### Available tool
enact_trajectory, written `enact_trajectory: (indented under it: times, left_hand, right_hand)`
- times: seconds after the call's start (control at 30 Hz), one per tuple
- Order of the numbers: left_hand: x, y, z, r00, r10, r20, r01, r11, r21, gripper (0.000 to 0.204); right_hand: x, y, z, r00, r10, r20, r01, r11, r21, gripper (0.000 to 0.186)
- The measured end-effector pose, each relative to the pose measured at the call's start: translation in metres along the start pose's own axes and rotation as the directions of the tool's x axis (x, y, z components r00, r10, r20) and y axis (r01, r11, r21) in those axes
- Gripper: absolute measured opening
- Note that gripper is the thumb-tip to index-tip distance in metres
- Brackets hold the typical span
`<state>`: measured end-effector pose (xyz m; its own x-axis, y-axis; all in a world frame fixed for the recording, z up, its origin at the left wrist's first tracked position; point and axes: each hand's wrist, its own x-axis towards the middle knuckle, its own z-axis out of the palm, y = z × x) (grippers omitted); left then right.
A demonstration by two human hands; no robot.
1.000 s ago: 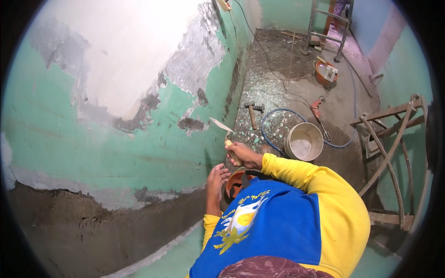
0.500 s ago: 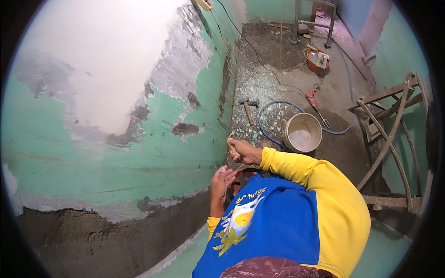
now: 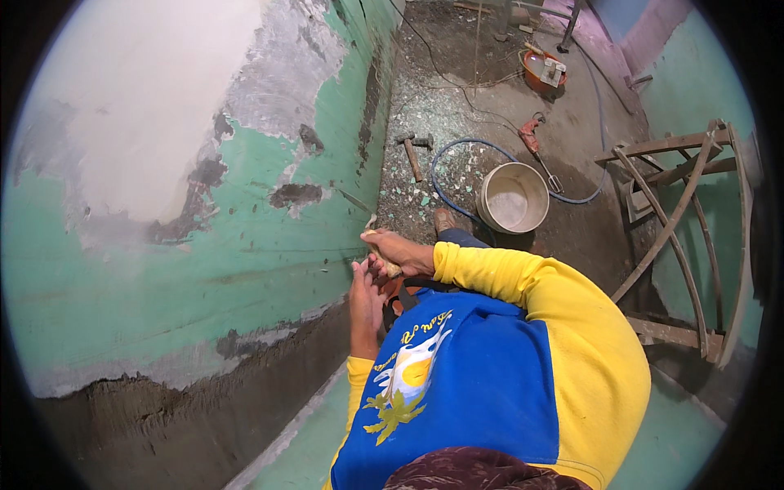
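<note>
My right hand (image 3: 402, 253) is closed round the pale, wood-coloured handle (image 3: 393, 269) of a small hand tool. A thin pale tip (image 3: 371, 222) pokes out past the fist toward the wall; the rest of the tool is hidden, so its kind cannot be made out. Just below and to the left, my left hand (image 3: 365, 298) is raised with its fingers stretched out, close to the right fist and the handle's end. Both hands are beside the green wall (image 3: 269, 261), which has bare grey patches and a band of dark mortar (image 3: 188, 408) along its lower part.
A whitish bucket (image 3: 513, 198) stands on the floor by my foot (image 3: 443, 219), with a blue hose (image 3: 445, 151) curving round it. Beyond lie a hammer (image 3: 414, 155), a red mixing drill (image 3: 532, 137) and an orange bucket (image 3: 543, 75). A wooden frame (image 3: 678, 220) leans at right.
The view has shifted, so the floor things sit farther left and higher. My right hand has turned and come nearer my left hand, and more of the handle shows. My foot has come into view.
</note>
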<state>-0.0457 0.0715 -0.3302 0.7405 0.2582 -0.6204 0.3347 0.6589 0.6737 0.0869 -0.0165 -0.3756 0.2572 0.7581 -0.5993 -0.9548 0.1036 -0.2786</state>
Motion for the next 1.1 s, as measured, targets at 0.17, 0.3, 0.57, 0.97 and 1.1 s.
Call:
enact_trajectory:
  times: [0.17, 0.3, 0.57, 0.97, 1.1]
  left_hand:
    - [0.037, 0.012, 0.016, 0.993, 0.008, 0.116, 0.01, 0.989, -0.146, 0.045]
    - [0.059, 0.054, 0.044, 1.0, -0.028, -0.005, 0.029, 0.974, 0.225, 0.049]
    - [0.121, 0.126, 0.053, 0.987, -0.012, -0.158, 0.047, 0.974, 0.222, 0.03]
    - [0.16, 0.125, 0.043, 0.897, 0.27, -0.35, -0.152, 0.932, 0.33, 0.052]
    - [0.215, 0.127, 0.055, 0.907, 0.253, -0.336, -0.058, 0.868, 0.494, 0.048]
  right_hand:
    - [0.019, -0.015, 0.018, 0.981, -0.166, -0.1, 0.152, 0.98, -0.129, 0.038]
    - [0.05, -0.062, 0.031, 0.966, -0.239, -0.104, 0.227, 0.967, -0.115, 0.034]
    - [0.109, -0.128, 0.085, 0.963, -0.252, -0.095, 0.251, 0.968, -0.016, 0.031]
    - [0.158, -0.133, 0.091, 0.964, -0.237, -0.122, 0.208, 0.955, -0.213, 0.024]
    - [0.19, -0.173, 0.054, 0.999, -0.05, -0.018, 0.048, 0.995, -0.091, 0.013]
